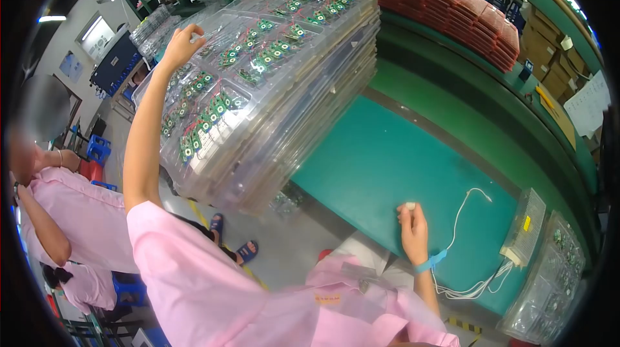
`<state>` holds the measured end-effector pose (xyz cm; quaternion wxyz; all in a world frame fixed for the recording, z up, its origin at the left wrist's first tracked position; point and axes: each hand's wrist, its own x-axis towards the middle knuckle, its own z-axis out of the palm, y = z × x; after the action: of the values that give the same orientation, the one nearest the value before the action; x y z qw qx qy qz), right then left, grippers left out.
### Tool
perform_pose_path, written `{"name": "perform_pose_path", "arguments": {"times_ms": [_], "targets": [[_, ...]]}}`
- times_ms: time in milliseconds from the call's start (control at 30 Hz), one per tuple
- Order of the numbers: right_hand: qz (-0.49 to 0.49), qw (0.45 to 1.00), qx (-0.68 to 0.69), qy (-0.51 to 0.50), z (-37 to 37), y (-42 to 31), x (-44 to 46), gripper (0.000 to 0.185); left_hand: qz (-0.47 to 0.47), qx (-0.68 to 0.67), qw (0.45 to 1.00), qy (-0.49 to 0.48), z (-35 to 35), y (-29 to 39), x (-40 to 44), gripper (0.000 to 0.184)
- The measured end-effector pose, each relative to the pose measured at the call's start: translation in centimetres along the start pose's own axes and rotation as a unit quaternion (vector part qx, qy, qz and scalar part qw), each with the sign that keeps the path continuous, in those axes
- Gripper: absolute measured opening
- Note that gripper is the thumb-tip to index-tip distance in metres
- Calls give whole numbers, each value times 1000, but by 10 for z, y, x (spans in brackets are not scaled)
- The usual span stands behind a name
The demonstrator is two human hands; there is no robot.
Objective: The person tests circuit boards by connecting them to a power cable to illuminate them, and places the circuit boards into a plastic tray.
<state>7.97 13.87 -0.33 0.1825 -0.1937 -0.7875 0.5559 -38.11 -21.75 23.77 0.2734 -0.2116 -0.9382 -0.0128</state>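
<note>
My left hand point(183, 46) is raised over the far left side of a tall stack of clear plastic trays point(284, 124). Its fingers are bent but apart, with nothing visible between them. Small green circuit boards point(210, 121) with thin red and black wires fill the compartments of the top tray. Above the teal work mat point(394, 153) is my right hand point(414, 231), its fingertips pinched on a small whitish piece point(410, 205) too small to identify. A blue wrist strap point(431, 262) circles my right wrist.
On the mat's right lie a metal power supply box point(524, 227) and a white cable point(457, 224). Another clear tray with boards point(549, 276) stands beyond it. Red packs point(452, 8) are stacked on the rear shelf. A co-worker in pink point(77, 218) is at the left.
</note>
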Motion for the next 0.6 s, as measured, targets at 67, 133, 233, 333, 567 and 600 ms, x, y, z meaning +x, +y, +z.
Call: {"name": "perform_pose_path", "arguments": {"times_ms": [67,133,233,333,567,600], "targets": [[13,1000,8,2,0,-7,0,16,24,-68,990,-125,-19,14,1,22],[24,1000,12,-2,1,-7,-2,17,33,-99,976,-192,-24,15,-4,23],[3,1000,-4,-4,1,1,-2,15,32,-79,981,-173,-28,15,-8,23],[-6,1000,-10,0,-1,1,-1,14,46,-182,980,-65,-46,11,-11,23],[-23,1000,-3,1,0,4,-1,14,-32,-193,981,-5,-121,-31,-84,27],[-25,1000,-1,3,1,5,-1,14,-73,-212,974,-10,-131,-34,-100,27]]}}
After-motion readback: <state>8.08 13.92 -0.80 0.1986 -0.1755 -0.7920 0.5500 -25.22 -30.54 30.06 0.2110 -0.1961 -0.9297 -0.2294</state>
